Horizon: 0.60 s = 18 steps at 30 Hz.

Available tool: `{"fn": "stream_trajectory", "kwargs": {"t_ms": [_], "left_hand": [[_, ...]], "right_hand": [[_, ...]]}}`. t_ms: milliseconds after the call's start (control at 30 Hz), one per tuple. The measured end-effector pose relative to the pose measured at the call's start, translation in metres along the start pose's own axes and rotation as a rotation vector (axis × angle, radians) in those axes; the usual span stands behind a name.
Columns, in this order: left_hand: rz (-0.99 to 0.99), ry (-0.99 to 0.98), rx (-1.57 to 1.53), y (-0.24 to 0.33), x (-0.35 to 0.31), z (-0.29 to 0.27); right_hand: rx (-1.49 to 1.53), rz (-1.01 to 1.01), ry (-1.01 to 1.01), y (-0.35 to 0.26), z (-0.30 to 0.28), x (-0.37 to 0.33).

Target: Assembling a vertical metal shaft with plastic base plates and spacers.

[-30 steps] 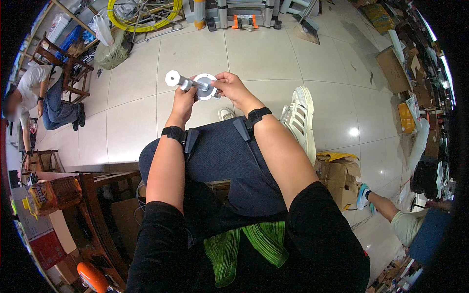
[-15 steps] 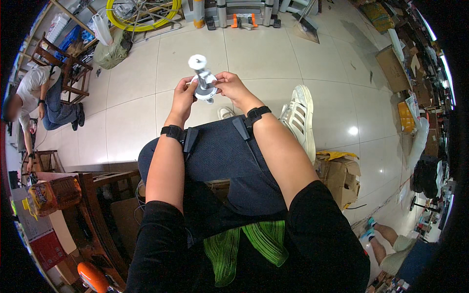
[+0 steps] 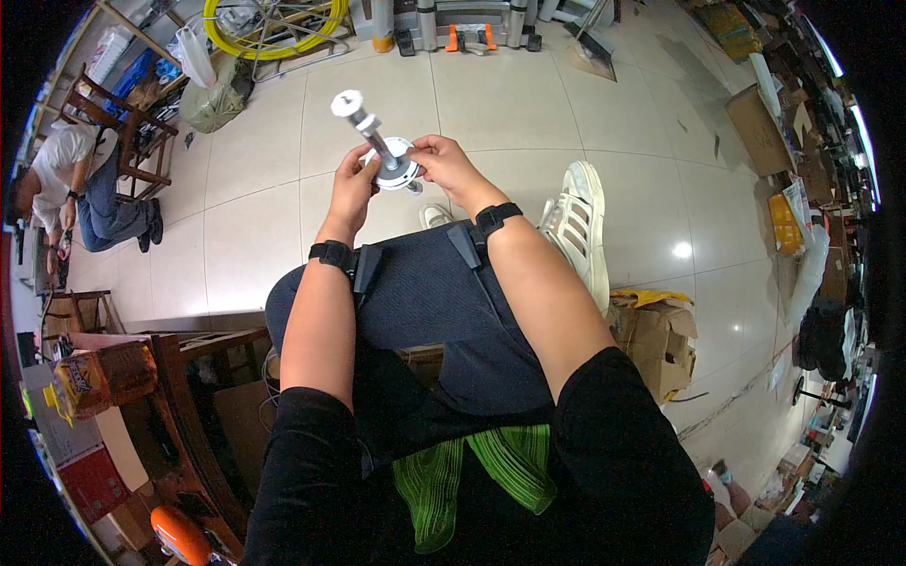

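Above my knees I hold a metal rod (image 3: 380, 144) that passes through a round white-and-grey disc (image 3: 396, 176). A white knob caps the rod's upper end, and a second white collar sits lower on the shaft. My left hand (image 3: 353, 193) pinches the disc's left rim between thumb and fingers. On the opposite rim, my right hand (image 3: 451, 172) grips it in the same way. The rod tilts up toward the far left, and a short metal piece sticks out below the disc. The fingers under the disc are mostly hidden.
A wooden bench (image 3: 179, 406) bearing a bottle of amber liquid (image 3: 113, 379) stands at my left. A torn cardboard box (image 3: 653, 344) lies by my right leg. At far left a person (image 3: 99, 189) bends beside a wooden chair (image 3: 142, 156). A yellow cable coil (image 3: 215, 36) is farther off.
The rod has tipped, its knobbed end swinging up and to the left, while both hands keep the disc. The person at far left has drawn an arm in. A person at lower right has mostly left view.
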<state>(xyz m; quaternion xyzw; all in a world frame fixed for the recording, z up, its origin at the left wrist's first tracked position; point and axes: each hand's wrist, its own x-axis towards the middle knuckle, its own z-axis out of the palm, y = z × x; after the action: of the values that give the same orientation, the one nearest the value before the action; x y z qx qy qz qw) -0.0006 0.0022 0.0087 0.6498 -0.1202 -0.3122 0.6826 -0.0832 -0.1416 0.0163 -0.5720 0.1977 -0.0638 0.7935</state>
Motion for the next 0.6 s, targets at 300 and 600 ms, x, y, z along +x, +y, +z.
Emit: {"fn": "stream_trajectory", "kwargs": {"t_ms": [300, 600], "left_hand": [[0.004, 0.03, -0.05, -0.001, 0.002, 0.001], [0.006, 0.017, -0.012, -0.009, 0.006, -0.003]], "right_hand": [[-0.062, 0.011, -0.009, 0.001, -0.001, 0.0], [-0.013, 0.014, -0.038, -0.003, 0.0, -0.001]]}}
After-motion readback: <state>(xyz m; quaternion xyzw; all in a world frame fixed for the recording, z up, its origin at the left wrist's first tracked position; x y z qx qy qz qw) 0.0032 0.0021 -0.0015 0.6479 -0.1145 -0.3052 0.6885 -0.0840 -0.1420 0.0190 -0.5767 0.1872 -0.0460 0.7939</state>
